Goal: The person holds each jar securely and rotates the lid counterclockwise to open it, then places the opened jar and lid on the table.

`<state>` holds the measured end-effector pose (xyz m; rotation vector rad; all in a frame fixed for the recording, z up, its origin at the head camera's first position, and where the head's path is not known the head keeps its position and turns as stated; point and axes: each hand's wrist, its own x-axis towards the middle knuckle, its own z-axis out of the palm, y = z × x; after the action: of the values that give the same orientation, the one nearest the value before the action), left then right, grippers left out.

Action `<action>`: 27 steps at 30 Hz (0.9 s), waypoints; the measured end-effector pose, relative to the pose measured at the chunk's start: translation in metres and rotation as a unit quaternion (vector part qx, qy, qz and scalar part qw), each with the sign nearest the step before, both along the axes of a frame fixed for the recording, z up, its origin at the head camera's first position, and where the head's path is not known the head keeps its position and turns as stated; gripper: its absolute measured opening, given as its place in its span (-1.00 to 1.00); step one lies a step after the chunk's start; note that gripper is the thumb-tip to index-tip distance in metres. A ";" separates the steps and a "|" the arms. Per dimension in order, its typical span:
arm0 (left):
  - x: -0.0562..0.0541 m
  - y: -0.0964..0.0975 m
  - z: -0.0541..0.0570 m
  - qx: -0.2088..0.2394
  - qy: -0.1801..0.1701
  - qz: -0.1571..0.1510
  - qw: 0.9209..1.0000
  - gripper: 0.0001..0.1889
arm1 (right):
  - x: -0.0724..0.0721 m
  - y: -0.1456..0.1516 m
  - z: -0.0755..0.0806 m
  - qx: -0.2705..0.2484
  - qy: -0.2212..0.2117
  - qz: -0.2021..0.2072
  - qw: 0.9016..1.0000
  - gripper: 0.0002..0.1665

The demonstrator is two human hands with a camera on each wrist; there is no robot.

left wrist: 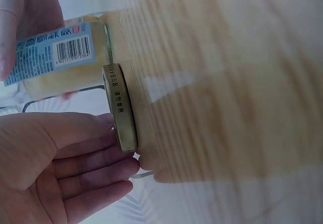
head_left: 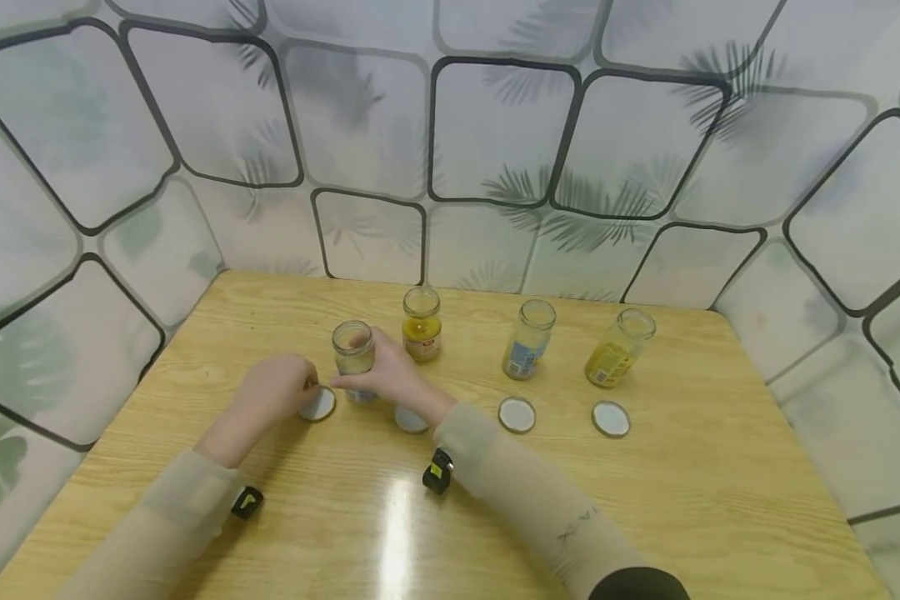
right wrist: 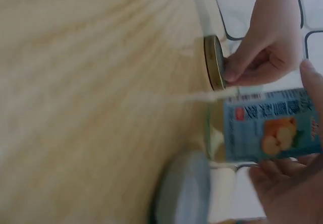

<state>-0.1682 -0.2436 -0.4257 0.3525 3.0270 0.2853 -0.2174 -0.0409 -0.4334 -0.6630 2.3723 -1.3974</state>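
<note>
My left hand [head_left: 273, 390] pinches the rim of a gold-sided jar lid [left wrist: 121, 108] that lies on the table with its white inside up. The thumb is at the near edge in the left wrist view, the fingers behind it. Just right of the lid, my right hand [head_left: 397, 375] grips an upright, open glass jar [head_left: 354, 360]. Its blue label [right wrist: 272, 125] carries a picture of fruit, and the fingers wrap its sides. Part of a second lid [head_left: 411, 419] shows below my right wrist.
Behind the right hand stands an open jar with orange-yellow contents [head_left: 422, 327]. Farther right are a blue-labelled jar [head_left: 527, 346] and a yellow-labelled jar [head_left: 617, 354], each with a lid, [head_left: 517, 414] the left lid and the right lid [head_left: 611, 418], in front. A patterned wall [head_left: 367, 237] borders the wooden table [head_left: 675, 500].
</note>
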 end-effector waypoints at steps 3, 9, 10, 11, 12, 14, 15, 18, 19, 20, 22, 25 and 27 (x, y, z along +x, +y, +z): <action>-0.001 0.000 0.000 -0.005 0.002 0.003 1.000 -0.86 | -0.001 0.002 0.007 0.097 0.035 0.017 0.995 -0.20; -0.001 0.001 -0.001 -0.011 0.017 0.002 1.000 -0.86 | 0.002 -0.002 0.015 0.162 0.051 -0.016 0.985 -0.22; -0.001 0.001 -0.001 -0.011 0.019 0.001 1.000 -0.86 | 0.002 -0.004 0.015 0.154 0.046 -0.027 0.987 -0.24; -0.001 0.001 -0.001 -0.012 0.019 0.000 1.000 -0.86 | 0.002 -0.006 0.014 0.146 0.044 -0.038 0.988 -0.27; -0.001 0.002 -0.001 -0.013 0.020 -0.002 1.000 -0.86 | 0.001 -0.008 0.013 0.137 0.042 -0.048 0.988 -0.30; -0.001 0.002 0.000 -0.012 0.019 -0.001 1.000 -0.86 | -0.002 -0.013 0.012 0.117 0.043 -0.061 0.990 -0.37; -0.001 0.001 0.000 -0.012 0.019 0.000 1.000 -0.86 | -0.003 -0.016 0.011 0.112 0.045 -0.066 0.991 -0.40; -0.002 0.001 -0.001 -0.010 0.018 0.002 1.000 -0.86 | -0.008 -0.023 0.010 0.099 0.047 -0.078 0.991 -0.44; -0.002 0.000 -0.001 -0.010 0.019 0.002 1.000 -0.85 | -0.009 -0.025 0.010 0.095 0.045 -0.083 0.991 -0.45; -0.003 0.000 -0.002 -0.010 0.020 0.001 1.000 -0.85 | -0.009 -0.027 0.010 0.092 0.042 -0.087 0.991 -0.44; -0.004 0.000 -0.003 -0.011 0.022 -0.001 1.000 -0.84 | -0.010 -0.029 0.010 0.085 0.030 -0.095 0.991 -0.42; -0.004 -0.001 -0.003 -0.008 0.024 -0.006 1.000 -0.83 | -0.010 -0.030 0.009 0.072 0.014 -0.095 0.993 -0.41; -0.004 -0.001 -0.003 -0.007 0.027 -0.006 1.000 -0.84 | -0.010 -0.030 0.008 0.065 0.010 -0.085 0.994 -0.42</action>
<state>-0.1719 -0.2445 -0.4286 0.3838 3.0771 0.2566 -0.2270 -0.0710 -0.4256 -0.4514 2.5613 -1.2928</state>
